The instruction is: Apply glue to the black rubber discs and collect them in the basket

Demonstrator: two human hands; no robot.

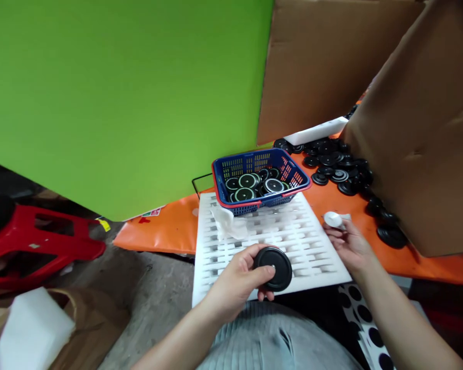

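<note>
My left hand [241, 277] grips a round black disc [280, 270] with a raised rim, the thumb lying across its face. The disc is above the near edge of a white slotted foam board [293, 241]. Over the board's right edge, my right hand [349, 244] is closed around a small white round-topped object [333, 219]; its exact kind I cannot make out. On the far part of the board stands a blue plastic basket [237, 209] with red trim, holding several black discs [248, 181], some with pale rings. A crumpled white tissue or cloth [227, 222] lies before the basket.
Many loose black discs [332, 159] are heaped on the orange table cover [293, 160] at the right, beside upright cardboard [416, 144]. A green panel [131, 103] rises behind. At left are a red stool [34, 241] and a paper sack [96, 318] with white foam.
</note>
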